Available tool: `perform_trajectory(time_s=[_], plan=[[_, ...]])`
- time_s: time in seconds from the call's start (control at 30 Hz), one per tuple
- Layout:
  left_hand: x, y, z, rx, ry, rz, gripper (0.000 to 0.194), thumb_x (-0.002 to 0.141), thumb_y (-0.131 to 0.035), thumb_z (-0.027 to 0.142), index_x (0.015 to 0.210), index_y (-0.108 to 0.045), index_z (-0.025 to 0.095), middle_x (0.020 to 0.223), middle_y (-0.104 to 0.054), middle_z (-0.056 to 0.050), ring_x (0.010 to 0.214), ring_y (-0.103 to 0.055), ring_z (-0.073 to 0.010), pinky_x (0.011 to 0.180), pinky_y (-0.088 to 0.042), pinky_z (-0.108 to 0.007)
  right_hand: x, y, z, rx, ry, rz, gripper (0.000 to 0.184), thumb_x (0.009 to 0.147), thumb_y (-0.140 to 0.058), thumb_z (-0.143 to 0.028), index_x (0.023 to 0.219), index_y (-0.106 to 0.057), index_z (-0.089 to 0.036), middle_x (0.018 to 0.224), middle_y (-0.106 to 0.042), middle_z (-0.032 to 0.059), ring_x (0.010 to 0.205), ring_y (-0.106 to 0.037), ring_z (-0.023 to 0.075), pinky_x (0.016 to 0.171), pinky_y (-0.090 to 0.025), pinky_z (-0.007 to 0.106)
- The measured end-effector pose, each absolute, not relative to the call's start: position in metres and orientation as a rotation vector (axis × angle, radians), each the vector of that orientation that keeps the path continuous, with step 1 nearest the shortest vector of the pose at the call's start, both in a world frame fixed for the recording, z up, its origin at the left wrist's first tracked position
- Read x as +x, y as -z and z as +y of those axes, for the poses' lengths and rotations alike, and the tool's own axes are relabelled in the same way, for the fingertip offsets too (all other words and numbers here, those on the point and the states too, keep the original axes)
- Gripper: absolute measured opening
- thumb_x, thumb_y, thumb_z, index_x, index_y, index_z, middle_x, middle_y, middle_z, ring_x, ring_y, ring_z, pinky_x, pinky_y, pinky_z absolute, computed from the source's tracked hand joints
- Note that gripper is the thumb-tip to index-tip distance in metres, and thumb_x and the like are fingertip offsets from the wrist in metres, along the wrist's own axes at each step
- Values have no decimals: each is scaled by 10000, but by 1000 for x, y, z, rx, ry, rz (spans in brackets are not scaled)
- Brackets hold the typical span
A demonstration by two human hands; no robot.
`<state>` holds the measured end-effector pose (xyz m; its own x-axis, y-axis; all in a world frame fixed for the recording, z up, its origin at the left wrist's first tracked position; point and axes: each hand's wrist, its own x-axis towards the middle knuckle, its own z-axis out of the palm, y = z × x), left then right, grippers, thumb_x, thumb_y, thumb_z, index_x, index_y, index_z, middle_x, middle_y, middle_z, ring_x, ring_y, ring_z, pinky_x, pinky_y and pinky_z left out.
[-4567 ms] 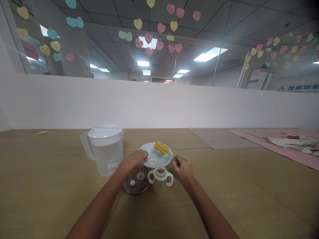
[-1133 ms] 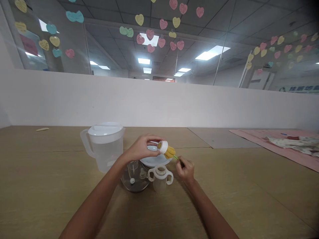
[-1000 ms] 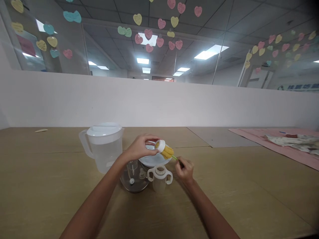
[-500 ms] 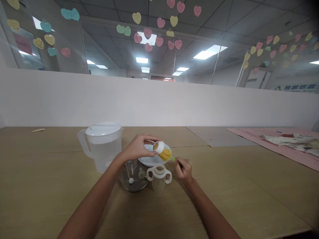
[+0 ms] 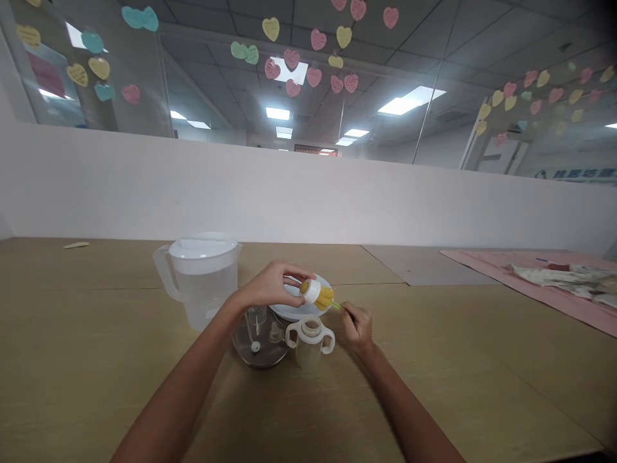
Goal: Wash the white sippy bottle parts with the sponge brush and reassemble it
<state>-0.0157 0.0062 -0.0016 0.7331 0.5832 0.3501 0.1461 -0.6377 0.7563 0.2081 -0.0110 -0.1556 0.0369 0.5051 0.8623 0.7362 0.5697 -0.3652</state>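
Note:
A white bottle collar ring (image 5: 312,292) is pinched between the thumb and fingers of my left hand (image 5: 277,285). Through that ring passes the yellow sponge head of a bottle brush (image 5: 325,298), its tip showing on the left side. My right hand (image 5: 357,326) is closed round the brush's green and dark handle. Both are held above a white plate (image 5: 292,314). Just below stands a baby bottle (image 5: 310,344), upright and uncapped, with two white handles. Left of it, a metal tray (image 5: 263,357) holds a clear teat (image 5: 276,332), a straw with a white weighted end (image 5: 255,346) and a clear cup-like cover (image 5: 257,316).
A lidded plastic pitcher (image 5: 205,283) with water stands left of the tray. A pink cloth (image 5: 482,263) with a crumpled patterned fabric (image 5: 559,280) lies at the far right. A small pale flat piece (image 5: 76,245) lies at the back left. A white wall (image 5: 308,199) rises behind the table.
Earlier my left hand was down over the tray and plate; since then it has taken up the collar ring, and the sponge went into it. In the last second only small shifts show.

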Motion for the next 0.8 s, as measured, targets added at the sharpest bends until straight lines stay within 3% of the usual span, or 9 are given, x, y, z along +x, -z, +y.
perform_trajectory(time_s=[0.23, 0.4, 0.53, 0.8], plan=[[-17, -4, 3, 2188, -911, 557, 414, 551, -678, 100, 964, -658, 132, 1076, -615, -81, 912, -605, -191, 877, -485, -344, 197, 151, -19, -910, 373, -1543, 261, 818, -393, -205, 585, -500, -151, 468, -388, -27, 437, -371, 82, 475, -293, 215], [-18, -7, 0, 2137, -766, 529, 424, 584, -685, 132, 1005, -640, 136, 1024, -645, -77, 927, -601, -201, 882, -481, -376, 194, 150, -20, -953, 295, -1455, 274, 843, -366, -236, 623, -507, -153, 481, -393, -28, 442, -380, 85, 457, -303, 209], [-19, -10, -3, 2121, -744, 423, 429, 573, -709, 147, 996, -644, 132, 1063, -628, -93, 988, -574, -219, 904, -462, -381, 199, 145, -21, -898, 435, -1558, 218, 829, -383, -180, 650, -504, -154, 484, -376, -31, 449, -366, 88, 477, -294, 220], [-23, -18, -4, 2038, -1009, 697, 547, 602, -716, 303, 1103, -573, 137, 1049, -620, -91, 922, -589, -196, 839, -484, -350, 210, 143, -19, -1022, 686, -1515, 165, 808, -399, -153, 700, -524, -152, 472, -394, -30, 437, -375, 96, 474, -281, 225]])
